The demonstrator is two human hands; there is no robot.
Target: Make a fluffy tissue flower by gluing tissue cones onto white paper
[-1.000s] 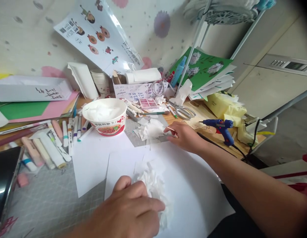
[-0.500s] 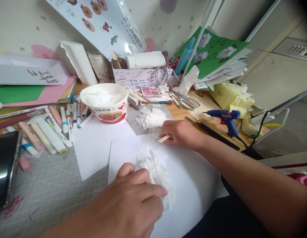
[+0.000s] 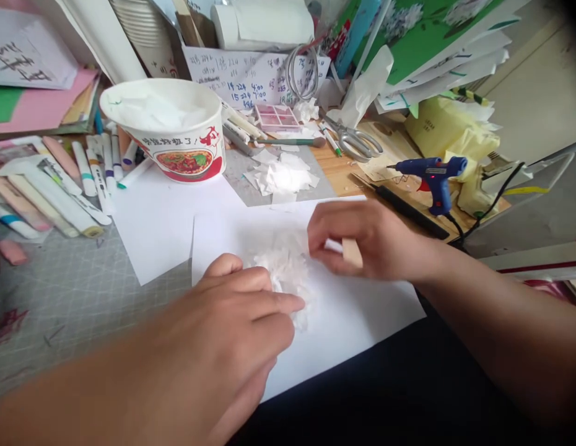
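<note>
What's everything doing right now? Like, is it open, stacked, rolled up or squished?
Bowl: open, white stuff inside.
Cups: stacked.
Roll: rolled up, lying sideways.
Glue gun: red light showing.
Scraps: loosely heaped.
Crumpled paper: under left fingers.
Stick: held in right hand.
Big sheet: spread out.

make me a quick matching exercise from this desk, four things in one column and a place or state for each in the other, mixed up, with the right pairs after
1. white paper bowl with a food picture
2. blue glue gun
3. pale, flat wooden stick
4. pink, rectangular divided palette

A. beside a soft yellow packet
B. behind the pile of white paper scraps
C. holding soft white material
D. in the right hand

Right pairs: 1-C, 2-A, 3-D, 4-B
</note>
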